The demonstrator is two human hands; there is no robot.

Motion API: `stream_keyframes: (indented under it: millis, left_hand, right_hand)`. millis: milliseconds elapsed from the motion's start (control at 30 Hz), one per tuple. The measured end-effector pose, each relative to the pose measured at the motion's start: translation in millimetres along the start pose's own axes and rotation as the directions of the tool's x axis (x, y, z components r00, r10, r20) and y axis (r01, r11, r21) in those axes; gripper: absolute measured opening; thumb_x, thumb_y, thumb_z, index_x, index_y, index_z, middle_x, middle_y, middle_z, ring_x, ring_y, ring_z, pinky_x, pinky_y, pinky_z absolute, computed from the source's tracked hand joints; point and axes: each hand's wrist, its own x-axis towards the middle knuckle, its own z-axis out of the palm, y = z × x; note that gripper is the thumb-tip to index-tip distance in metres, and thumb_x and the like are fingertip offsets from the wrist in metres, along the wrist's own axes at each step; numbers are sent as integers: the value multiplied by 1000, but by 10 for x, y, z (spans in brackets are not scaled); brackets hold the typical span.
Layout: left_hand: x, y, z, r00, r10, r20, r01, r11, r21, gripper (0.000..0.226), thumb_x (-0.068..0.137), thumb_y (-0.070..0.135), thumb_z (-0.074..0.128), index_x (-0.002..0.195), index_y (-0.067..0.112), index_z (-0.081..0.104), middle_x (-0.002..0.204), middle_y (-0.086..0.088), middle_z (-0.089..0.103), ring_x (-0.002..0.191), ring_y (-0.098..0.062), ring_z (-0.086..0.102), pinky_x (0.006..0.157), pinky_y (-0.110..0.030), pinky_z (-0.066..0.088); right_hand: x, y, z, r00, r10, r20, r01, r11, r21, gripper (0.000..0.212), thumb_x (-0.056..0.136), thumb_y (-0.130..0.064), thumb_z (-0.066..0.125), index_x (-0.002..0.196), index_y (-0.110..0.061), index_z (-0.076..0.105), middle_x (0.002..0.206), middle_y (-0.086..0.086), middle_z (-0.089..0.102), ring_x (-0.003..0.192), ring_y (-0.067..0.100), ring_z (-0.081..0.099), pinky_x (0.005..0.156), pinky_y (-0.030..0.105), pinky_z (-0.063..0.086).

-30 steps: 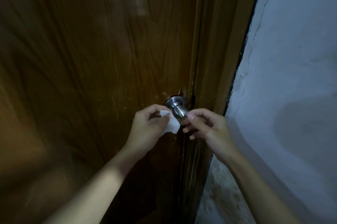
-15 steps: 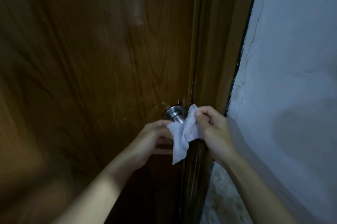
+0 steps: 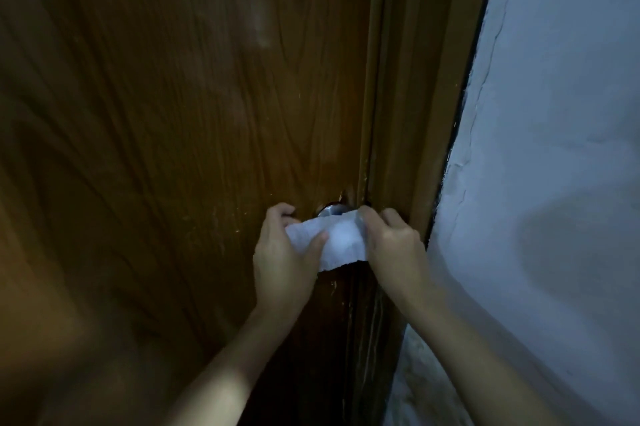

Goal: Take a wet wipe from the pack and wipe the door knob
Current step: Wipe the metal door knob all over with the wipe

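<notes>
Both hands are up against a brown wooden door, and a white wet wipe is stretched between them. The left hand pinches the wipe's left end, thumb pressed on top of it and the other fingers curled toward the door behind it. The right hand grips the wipe's right end, its fingers folded over the upper corner. The wipe hangs draped over the door knob, which sits right between the two hands; only a small curve of shiny metal shows just above the wipe's top edge, the rest of the knob being covered. The wipe's lower edge is ragged and hangs free below the fingers. Just beyond the right hand runs the wooden door frame, and further out on that side is a pale, rough plastered wall with a crack running down near the frame. The light is dim. No pack of wipes shows anywhere around the hands.
</notes>
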Motion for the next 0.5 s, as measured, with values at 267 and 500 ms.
stream_keyframes:
  millis: [267,500]
  left_hand:
    - [-33,-260,85,865,500,32,-495,843,208,31,71,9,73,97,15,58,113,-4,46,93,-15,56,62,-4,36]
    - [-77,-295,214,965,1,263,-74,961,268,30,96,29,35,82,16,57,68,2,57,61,-11,56,54,-24,41]
  right_hand:
    - [-98,97,120,993,18,117,-11,998,-63,34,76,-3,69,110,-3,62,95,20,64,58,35,65,49,36,57]
    - [-28,67,75,988,23,154,-13,998,-66,46,93,-15,41,138,-20,36,115,17,53,86,40,61,68,40,51]
